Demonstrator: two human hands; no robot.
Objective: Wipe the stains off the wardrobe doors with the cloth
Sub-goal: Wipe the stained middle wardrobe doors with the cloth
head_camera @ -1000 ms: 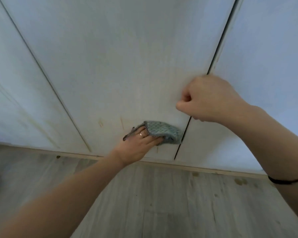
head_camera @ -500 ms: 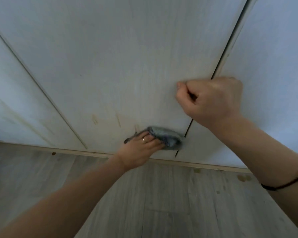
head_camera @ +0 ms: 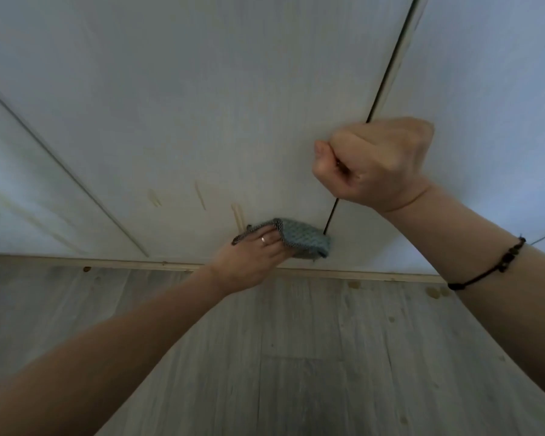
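Observation:
The white wardrobe door (head_camera: 233, 105) fills the upper view. Low on it, my left hand (head_camera: 252, 256) presses a grey-blue waffle cloth (head_camera: 306, 239) flat against the panel, just left of the dark gap (head_camera: 387, 67) between two doors. The cloth folds over my fingertips, and a dark corner of it sticks out by my thumb side. Yellowish streak stains (head_camera: 200, 195) run down the door to the left of the cloth. My right hand (head_camera: 375, 162) is a closed fist resting on the door over the gap, holding nothing I can see.
A pale wooden plinth (head_camera: 123, 264) runs under the doors. Grey plank flooring (head_camera: 296, 357) lies below, with small brownish spots (head_camera: 434, 292) near the plinth at right. Another door seam (head_camera: 60, 162) slants at left.
My left hand slid the cloth slightly right toward the gap, uncovering a third streak beside it. My right fist stayed on the door and turned a little.

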